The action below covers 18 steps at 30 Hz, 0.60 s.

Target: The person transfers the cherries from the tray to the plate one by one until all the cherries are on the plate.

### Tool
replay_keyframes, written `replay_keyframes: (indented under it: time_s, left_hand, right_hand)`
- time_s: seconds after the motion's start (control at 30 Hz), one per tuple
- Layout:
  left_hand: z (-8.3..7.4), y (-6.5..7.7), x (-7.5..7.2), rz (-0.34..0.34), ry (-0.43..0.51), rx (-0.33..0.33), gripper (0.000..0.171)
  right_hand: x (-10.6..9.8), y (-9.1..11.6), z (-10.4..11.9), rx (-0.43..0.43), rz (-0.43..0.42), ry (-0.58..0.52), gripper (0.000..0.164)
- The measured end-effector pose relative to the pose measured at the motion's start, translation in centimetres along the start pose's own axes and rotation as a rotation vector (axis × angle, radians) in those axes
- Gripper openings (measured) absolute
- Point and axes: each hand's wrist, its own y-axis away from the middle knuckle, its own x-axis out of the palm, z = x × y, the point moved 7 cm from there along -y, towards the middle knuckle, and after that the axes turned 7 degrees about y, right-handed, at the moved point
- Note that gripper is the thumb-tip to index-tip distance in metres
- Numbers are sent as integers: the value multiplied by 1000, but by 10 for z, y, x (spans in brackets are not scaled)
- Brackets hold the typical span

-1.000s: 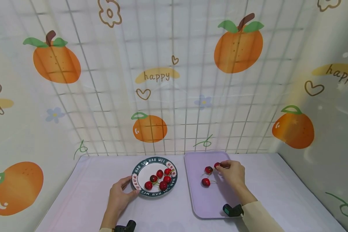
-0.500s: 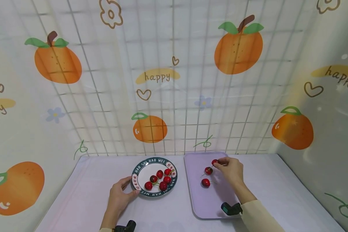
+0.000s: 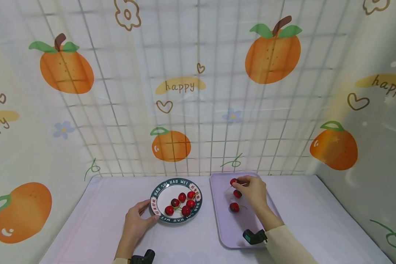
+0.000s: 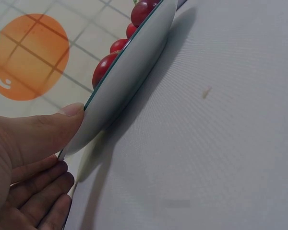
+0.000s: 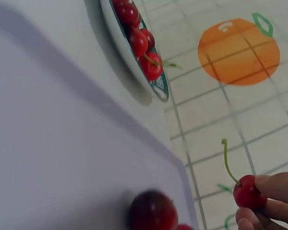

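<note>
My right hand (image 3: pixel 255 190) pinches a red cherry (image 5: pixel 248 192) between thumb and fingertips, its green stem pointing up in the right wrist view. The hand is over the far part of a lilac tray (image 3: pixel 226 229). On the tray lie two other cherries, one (image 3: pixel 237 193) just below the fingers and one (image 3: pixel 234 207) nearer the front. Left of the tray stands a white plate (image 3: pixel 163 194) with a dark green lettered rim, holding several cherries (image 3: pixel 186 211). My left hand (image 3: pixel 135 222) holds the plate's left edge, thumb (image 4: pixel 69 117) against the rim.
Everything stands on a white-covered table (image 3: pixel 95 220). Behind it hangs a gridded curtain (image 3: pixel 204 121) printed with oranges, close to the far edges of plate and tray. A black wrist camera (image 3: pixel 255 236) on the right arm overlaps the tray's front edge.
My right hand has moved left and slightly away from me over the tray with the cherry between its fingers. The left hand and plate have stayed in place.
</note>
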Motion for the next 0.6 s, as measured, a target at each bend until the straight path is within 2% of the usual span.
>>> replay_keyframes:
  time_s: [0.17,0.6]
  left_hand:
    - [0,1,0,-3,2,3,74]
    - [0,0,0,-9,-5,2,74]
  right_hand:
    - [10,4,15,-10,23,-56,26]
    - [34,19,55,-58,49,-83,24]
